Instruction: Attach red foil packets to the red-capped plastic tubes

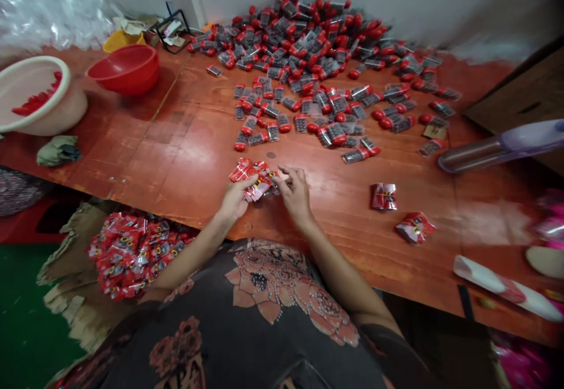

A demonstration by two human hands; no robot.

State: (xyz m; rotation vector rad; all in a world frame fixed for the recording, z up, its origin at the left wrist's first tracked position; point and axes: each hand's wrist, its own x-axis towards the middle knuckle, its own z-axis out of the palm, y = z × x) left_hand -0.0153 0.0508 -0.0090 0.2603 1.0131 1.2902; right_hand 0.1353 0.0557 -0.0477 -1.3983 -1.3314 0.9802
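We take this for a workshop or packing room. Along the far edge of the long surface (194,142), before a pale wall (423,1), we see a big heap of tubes (304,42) with red ends, all much alike, in more than household numbers. Towards the left end stand a tub (70,110) of loose red pieces (37,102) and a red bowl (132,74); at the far left corner we see piled clear plastic (53,7). Below the near edge, many matching packets (136,254) lie by torn cardboard (66,295).
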